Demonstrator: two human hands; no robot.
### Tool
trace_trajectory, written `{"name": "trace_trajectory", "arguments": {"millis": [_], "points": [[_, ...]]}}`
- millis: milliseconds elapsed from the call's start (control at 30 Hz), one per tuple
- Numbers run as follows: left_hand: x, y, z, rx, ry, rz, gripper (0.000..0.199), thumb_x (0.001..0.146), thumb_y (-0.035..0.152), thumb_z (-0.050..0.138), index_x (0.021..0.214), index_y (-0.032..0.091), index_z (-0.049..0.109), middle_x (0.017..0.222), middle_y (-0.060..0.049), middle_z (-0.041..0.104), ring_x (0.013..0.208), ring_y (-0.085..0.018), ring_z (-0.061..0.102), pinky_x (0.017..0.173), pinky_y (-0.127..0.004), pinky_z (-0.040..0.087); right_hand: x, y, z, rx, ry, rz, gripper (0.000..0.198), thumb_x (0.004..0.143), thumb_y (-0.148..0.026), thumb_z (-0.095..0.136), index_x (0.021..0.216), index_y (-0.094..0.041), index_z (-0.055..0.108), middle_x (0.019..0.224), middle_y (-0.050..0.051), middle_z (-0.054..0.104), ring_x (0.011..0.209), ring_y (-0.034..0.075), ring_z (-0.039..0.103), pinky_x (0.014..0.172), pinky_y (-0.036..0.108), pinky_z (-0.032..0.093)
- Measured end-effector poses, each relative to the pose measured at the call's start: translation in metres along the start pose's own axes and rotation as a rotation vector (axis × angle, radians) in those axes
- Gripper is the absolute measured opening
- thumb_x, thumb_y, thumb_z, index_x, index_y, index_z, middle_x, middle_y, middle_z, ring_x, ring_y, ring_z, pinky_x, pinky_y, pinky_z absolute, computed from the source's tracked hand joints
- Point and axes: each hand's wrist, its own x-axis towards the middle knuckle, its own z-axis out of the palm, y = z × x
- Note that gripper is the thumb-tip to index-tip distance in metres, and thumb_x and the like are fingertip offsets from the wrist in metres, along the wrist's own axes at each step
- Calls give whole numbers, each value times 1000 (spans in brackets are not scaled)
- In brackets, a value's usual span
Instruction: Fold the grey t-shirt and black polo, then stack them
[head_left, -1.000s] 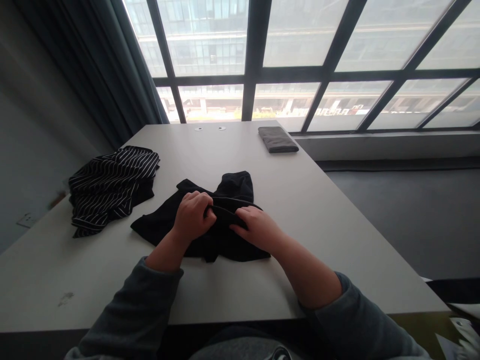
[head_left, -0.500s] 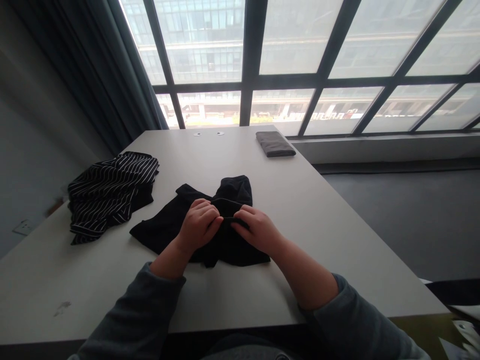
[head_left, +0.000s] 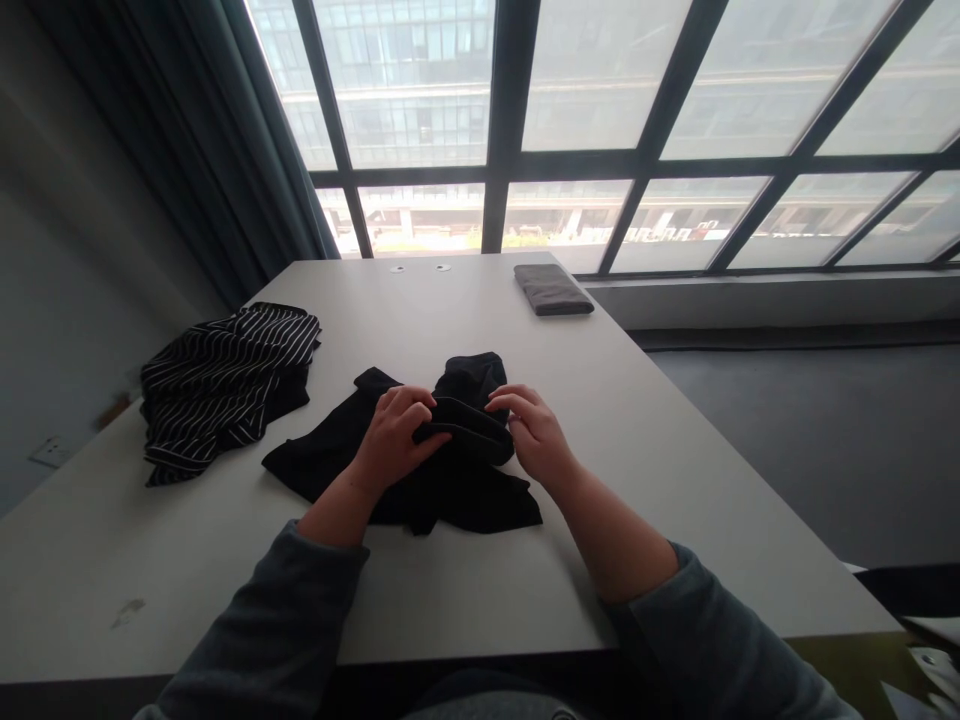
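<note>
A black garment [head_left: 457, 495] lies crumpled on the white table in front of me, its kind hard to make out. Its hemmed opening is raised and gapes between my hands. My left hand [head_left: 397, 435] grips the left side of this opening, fingers on the far edge and thumb along the near one. On the opposite side, my right hand [head_left: 536, 435] has its curled fingers around the right end of the opening. The fingertips of both hands are partly hidden by the dark cloth.
A black-and-white striped garment [head_left: 225, 385] lies loosely on the table's left side. Near the far right edge sits a folded grey cloth [head_left: 553, 290]. The white table [head_left: 480, 600] reaches to large windows, with a dark curtain [head_left: 202, 130] at left.
My right hand has shifted right and slightly up along the opening's edge. The opening, pinched nearly flat before, now gapes wider. My left hand has spread its thumb from its fingers.
</note>
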Motion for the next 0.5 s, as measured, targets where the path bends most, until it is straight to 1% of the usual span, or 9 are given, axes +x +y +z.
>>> {"name": "trace_trajectory", "arguments": {"millis": [33,100,167,233,300,367,400,433,500], "points": [[0,-1,0,-1,11,-6,24,98,38,72,87,23,57,116,-8,69,110,-26,62,101,-45,51,0,8,1,-5,-24,52,48,84,0,44,110,-25,77,125,8,70,122,24,63,111,45,51],[-1,-2,-1,5,33,-17,17,99,35,71,92,23,61,121,-9,66,115,-26,61,104,-46,51,-1,22,3,-43,-139,111,65,80,3,43,127,-27,76,141,8,65,136,25,58,120,50,46],[-2,-2,-1,23,53,-32,10,101,33,68,98,24,65,124,-9,64,117,-27,60,105,-46,51,-3,31,7,-89,-306,92,78,78,6,46,141,-31,71,156,8,56,149,27,49,125,54,43],[-2,-3,1,47,61,-60,6,102,30,66,103,24,68,128,-10,62,120,-27,59,106,-46,52,-4,35,11,-119,-438,37,78,78,8,49,142,-32,71,159,8,54,155,29,43,125,56,42],[-3,-3,6,84,71,-124,10,101,27,65,111,25,69,133,-11,60,123,-28,59,107,-48,52,-5,34,14,-142,-498,-12,69,78,8,53,132,-29,75,151,9,61,152,29,46,124,56,43],[-5,-4,11,136,97,-240,28,98,27,69,126,26,66,140,-14,57,126,-31,60,109,-51,52,-4,31,17,-171,-494,-13,58,78,6,56,120,-26,78,137,9,70,142,28,57,123,56,42],[-5,-5,13,162,107,-322,38,96,30,71,133,25,62,142,-16,56,126,-33,61,108,-52,52,-3,29,18,-184,-477,6,53,78,5,56,116,-25,77,130,8,73,134,27,62,123,56,41],[-6,-6,14,182,94,-421,46,95,36,72,137,23,59,140,-18,58,124,-35,63,105,-53,54,-2,27,18,-193,-452,32,49,79,4,55,113,-24,76,124,7,75,126,25,67,124,57,38],[-6,-6,15,200,-23,-634,52,99,53,64,136,18,57,124,-20,67,113,-38,70,97,-54,56,-1,23,18,-196,-376,86,39,83,0,54,108,-23,74,115,5,77,111,22,71,125,59,34]]}}
